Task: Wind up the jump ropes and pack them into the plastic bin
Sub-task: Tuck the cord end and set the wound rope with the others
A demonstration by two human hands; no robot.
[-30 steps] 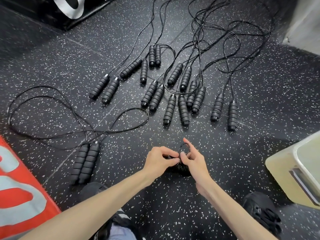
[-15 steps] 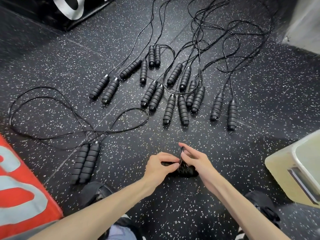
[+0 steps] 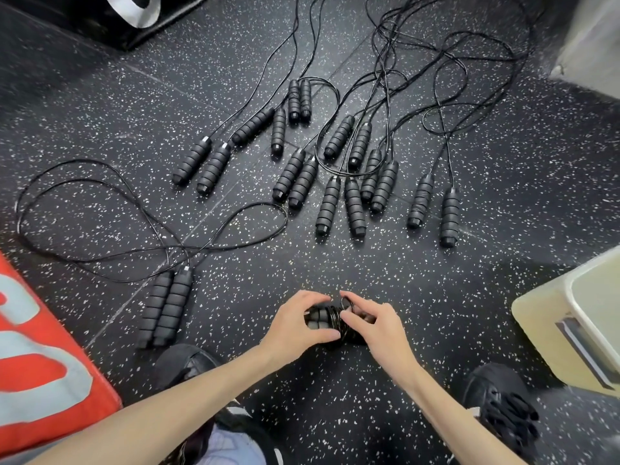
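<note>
- Since the earlier frame our right hand (image 3: 375,325) drops its raised fingers onto the wound jump rope (image 3: 330,322); the upstanding cord loop is now small.
- Left hand (image 3: 297,322) curls round the bundle's ridged foam handles, thumb below; right fingers pinch the glossy coils.
- Bundle sits low over the speckled rubber floor (image 3: 100,129).
- Beige plastic bin (image 3: 550,317) well right.
- Loose ropes (image 3: 352,182) fan out ahead.
</note>
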